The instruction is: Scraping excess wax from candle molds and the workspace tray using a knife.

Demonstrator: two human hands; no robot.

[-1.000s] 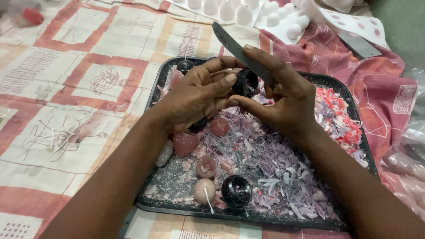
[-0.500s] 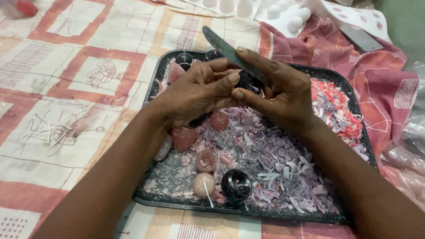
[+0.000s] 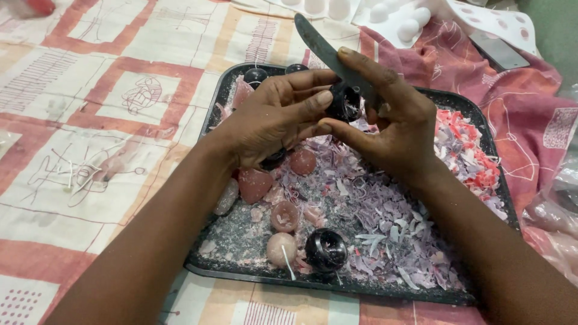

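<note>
Since half a second ago, both hands have lifted slightly and shifted right in our view, and the dark ball candle (image 3: 344,102) now shows more fully between the fingers; before, it was mostly hidden behind our left thumb. The knife blade points further up toward the white moulds (image 3: 385,15) than it did.

Our left hand (image 3: 274,120) is closed around the dark ball candle, thumb across the front and fingers curled behind, holding it above the upper middle of the black tray (image 3: 241,274). Our right hand (image 3: 397,129) is closed on the knife (image 3: 325,48): forefinger laid along the blade's back, thumb reaching under to touch the candle. The blade rests against the candle's upper right side.

Below the hands the tray carries a heap of purple shavings (image 3: 373,210) with red and pink shavings (image 3: 463,150) toward the right edge. Pink candles (image 3: 283,216) lie in the left part, and another dark ball (image 3: 325,250) sits near the front rim, just beside a pale pink one. The tray rests on a patterned cloth (image 3: 90,120).
</note>
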